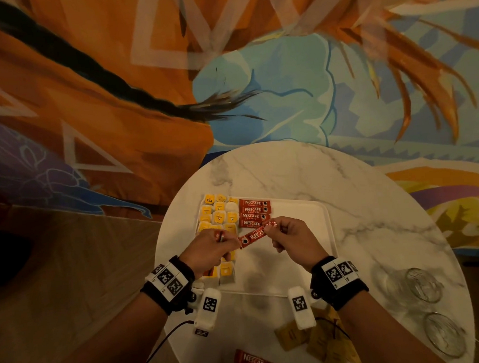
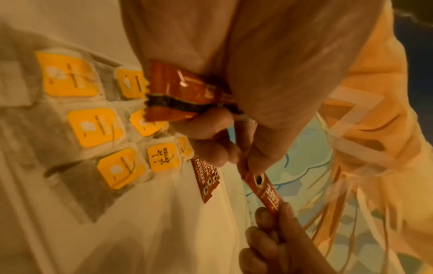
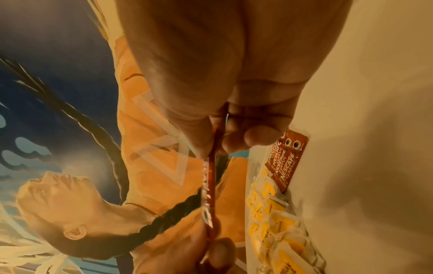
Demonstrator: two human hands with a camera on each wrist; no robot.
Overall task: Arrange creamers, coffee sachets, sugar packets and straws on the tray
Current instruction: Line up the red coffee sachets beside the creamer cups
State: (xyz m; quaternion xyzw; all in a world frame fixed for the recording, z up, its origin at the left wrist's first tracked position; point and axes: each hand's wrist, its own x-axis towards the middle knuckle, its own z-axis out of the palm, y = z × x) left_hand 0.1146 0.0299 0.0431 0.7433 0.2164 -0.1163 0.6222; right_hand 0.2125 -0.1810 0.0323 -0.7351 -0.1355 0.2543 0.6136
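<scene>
While both of my hands are busy over the tray, the head view tells me most about progress. My left hand and right hand each pinch one end of a single red coffee sachet, held tilted above the middle of the tray. My left hand also grips a second sachet end that pokes out past the knuckles. Four coffee sachets already lie stacked in a neat column at the tray's far side, and a grid of yellow-labelled packets fills the left strip beside them. Most of the tray's right half is bare. Off the tray, on the near tabletop, one more red sachet and some brown packets wait; I judge those to be the sugar. Two glasses stand at the right. I see no straws anywhere.

From the left wrist view, the spare sachet is clamped under my fingers, while thumb and forefinger hold the shared sachet, whose other end my right hand pinches. The yellow packets lie in rows below.

The right wrist view shows my right hand pinching the sachet edge-on, with the placed sachets and yellow packets beyond.

My judgement: roughly the first half is laid out; remaining coffee, sugar and straws are still to go.
</scene>
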